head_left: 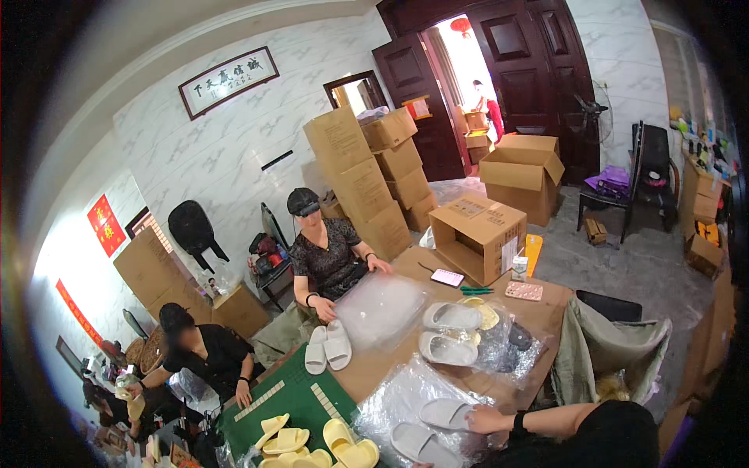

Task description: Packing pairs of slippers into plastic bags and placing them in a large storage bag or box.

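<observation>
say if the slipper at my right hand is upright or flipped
Upright: the slipper at your right hand shows its strap on top.

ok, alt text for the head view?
The person's right hand touches a grey slipper, with a second one beside it, over clear plastic. Yellow slippers lie leftward on a green mat; across the table, a co-worker handles plastic sheeting.

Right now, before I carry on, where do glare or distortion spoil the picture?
Head view: the doorway washes out white; shiny glare streaks the clear plastic; fisheye bending and darkness crowd the rim. Also head view: the gray slipper at the right hand reads clearly.
</observation>
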Demonstrator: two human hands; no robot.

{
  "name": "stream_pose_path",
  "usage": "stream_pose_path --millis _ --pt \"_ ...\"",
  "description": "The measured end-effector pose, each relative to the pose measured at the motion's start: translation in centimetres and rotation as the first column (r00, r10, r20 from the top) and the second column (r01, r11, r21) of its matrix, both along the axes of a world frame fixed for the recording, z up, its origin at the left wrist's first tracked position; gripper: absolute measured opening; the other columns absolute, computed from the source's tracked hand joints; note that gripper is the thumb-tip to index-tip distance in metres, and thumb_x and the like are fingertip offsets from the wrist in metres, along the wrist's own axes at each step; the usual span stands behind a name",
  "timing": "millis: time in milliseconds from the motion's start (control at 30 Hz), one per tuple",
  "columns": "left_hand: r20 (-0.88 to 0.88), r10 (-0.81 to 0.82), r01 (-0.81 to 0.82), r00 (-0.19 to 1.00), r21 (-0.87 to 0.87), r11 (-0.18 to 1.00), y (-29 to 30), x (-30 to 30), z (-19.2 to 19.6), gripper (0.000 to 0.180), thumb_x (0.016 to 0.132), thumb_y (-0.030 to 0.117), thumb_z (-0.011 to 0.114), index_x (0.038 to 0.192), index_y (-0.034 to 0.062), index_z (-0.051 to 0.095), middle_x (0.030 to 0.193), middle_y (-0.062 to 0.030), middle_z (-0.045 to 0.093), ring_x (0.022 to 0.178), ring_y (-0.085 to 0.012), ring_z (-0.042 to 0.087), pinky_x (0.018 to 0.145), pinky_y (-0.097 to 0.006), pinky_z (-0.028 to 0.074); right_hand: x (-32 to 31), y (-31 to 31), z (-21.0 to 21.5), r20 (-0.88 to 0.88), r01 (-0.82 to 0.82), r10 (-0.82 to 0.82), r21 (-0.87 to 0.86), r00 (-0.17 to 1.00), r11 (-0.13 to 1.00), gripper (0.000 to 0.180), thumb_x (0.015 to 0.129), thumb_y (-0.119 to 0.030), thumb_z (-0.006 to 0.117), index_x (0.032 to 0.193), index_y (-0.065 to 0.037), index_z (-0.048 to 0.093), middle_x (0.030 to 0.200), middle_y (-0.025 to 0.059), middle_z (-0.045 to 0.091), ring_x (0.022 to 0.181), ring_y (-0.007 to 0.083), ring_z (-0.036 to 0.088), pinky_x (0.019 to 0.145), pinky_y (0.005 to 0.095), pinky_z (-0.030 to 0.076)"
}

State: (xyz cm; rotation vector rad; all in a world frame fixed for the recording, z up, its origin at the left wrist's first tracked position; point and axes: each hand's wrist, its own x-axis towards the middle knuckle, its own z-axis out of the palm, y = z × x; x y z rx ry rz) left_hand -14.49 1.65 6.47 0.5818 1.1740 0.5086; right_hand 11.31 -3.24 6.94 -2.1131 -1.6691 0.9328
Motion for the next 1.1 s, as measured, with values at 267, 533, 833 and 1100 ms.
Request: stream_pose_path --millis 267,533,833,1100 --pt "0.024 -0.046 0.044 0.999 0.105 0.994 -0.4 -0.6 -0.5 0.032 0.085 0.021 0.048 0.107 -0.0019 0.052 0.096 -0.0139 0.059 0.089 -0.0274 0.057 0.072 -0.038 0.047 -3.1 3.9 -9.3 0.234 -0.370 0.353 0.030 0.906 0.929 0.047 0.069 -0.030 0.053 0.116 -0.033 0.055 0.118 0.0240 0.042 0.117 0.0425 0.033 0.089 0.0550 0.032" --pt "0.038 -0.067 0.057 0.997 0.227 0.972 0.3 -2.1 -1.0 0.034 0.085 0.021 0.050 0.109 -0.0019 0.051 0.099 -0.0146 0.058 0.091 -0.0282 0.056 0.074 -0.038 0.046 -5.4 5.4 -6.6 0.166 -0.461 0.475 -0.120 0.864 0.879 0.048 0.072 -0.038 0.054 0.120 -0.032 0.050 0.116 0.0199 0.045 0.117 0.0418 0.035 0.087 0.0594 0.033" --pt "0.075 -0.125 0.091 0.989 0.352 0.932 1.1 -1.9 -2.0 0.036 0.084 0.022 0.052 0.111 -0.0018 0.050 0.101 -0.0154 0.057 0.094 -0.0291 0.055 0.077 -0.038 0.044 -5.0 5.1 -7.3 0.210 -0.461 0.471 -0.097 0.856 0.882 0.051 0.080 -0.034 0.044 0.129 -0.020 0.038 0.108 0.0136 0.053 0.109 0.0321 0.046 0.078 0.0538 0.039" --pt "0.116 -0.180 0.107 0.977 0.466 0.878 3.6 -0.7 -3.7 0.039 0.084 0.022 0.053 0.113 -0.0017 0.049 0.104 -0.0161 0.057 0.096 -0.0299 0.054 0.080 -0.038 0.043 -2.8 3.1 -3.6 0.009 -0.352 0.353 0.081 0.936 0.932 0.052 0.074 -0.032 0.052 0.120 -0.009 0.044 0.100 0.0184 0.055 0.096 0.0339 0.053 0.078 0.0441 0.041"
